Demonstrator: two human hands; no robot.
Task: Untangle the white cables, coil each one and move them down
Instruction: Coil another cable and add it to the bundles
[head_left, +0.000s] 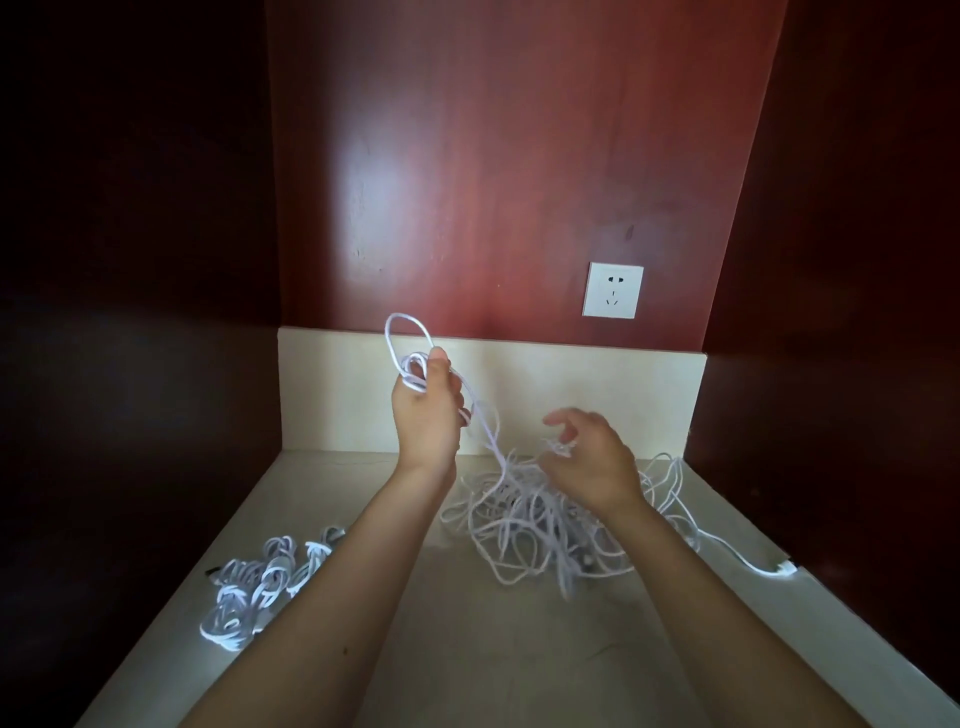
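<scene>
In your raised left hand (426, 410), fingers and thumb are curled round a few small loops of white cable (410, 364), with one taller loop standing up above the thumb. From that hold a single strand runs down and to the right into the tangle (535, 519) lying on the counter (467, 649), near the back wall. Your right hand (592, 462) hovers just over the top of the tangle with its fingers loosely bent. A bit of white shows at the fingertips, but the blur there means you cannot tell whether it pinches a strand or only brushes it.

Expect the cable to be light, thin and limp. It bends wherever it is lifted and probably will not hold a loop unless you pin it. The smooth jacket looks likely to slide through a loose pinch, and a hard pull may tighten knots in the pile. Take the running strand close to where it leaves the tangle and feed it up in short lengths. Pin each new loop under your left thumb.

The tangle is a loose, airy heap of crossing white loops. One end trails off to the right and finishes in a plug (782, 569) at the counter's edge. The coiled bundles (260, 587) lie at the near left, well apart from the heap, each wrapped round its middle.
</scene>
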